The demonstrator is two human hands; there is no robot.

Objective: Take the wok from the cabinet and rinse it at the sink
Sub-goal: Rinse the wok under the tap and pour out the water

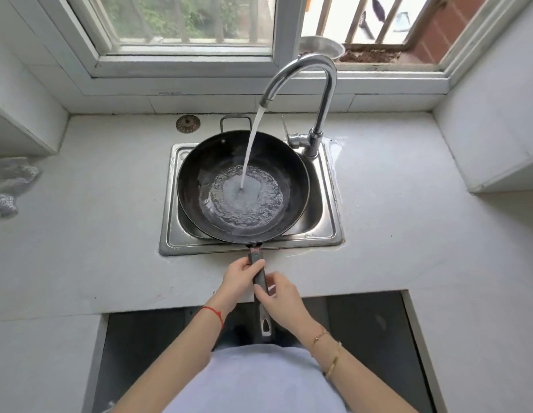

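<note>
Out of the cabinet already and sitting across the sink (329,231), the wok (199,174), with its long handle (259,278) sticking out toward 6 o'clock over the counter (95,219). Getting rinsed right now: water (249,150) pouring from the tap (304,73) at 12 o'clock and landing in the middle of the wok, making a bubbly round pool. Probably more than halfway done. Still left, most likely: swishing the water around, tipping it out, and turning the tap off.

Holding the handle, both hands. Left hand (240,277) wrapped round the handle nearer the wok. Right hand (278,293) gripping it a bit lower, at about 5 o'clock from the left one.

Round, dark and smooth, the wok, with a small loop handle on the far side at 12 o'clock. Shiny silver metal for the sink and for the bent tap. White, flat and a bit scuffed, the counter, with a wet patch beside the tap at 3 o'clock. Small brown round thing (187,124) lying on the counter at 11 o'clock from the wok; hard to tell what. Grey crumpled cloth (9,186) far off at 9 o'clock.
</note>
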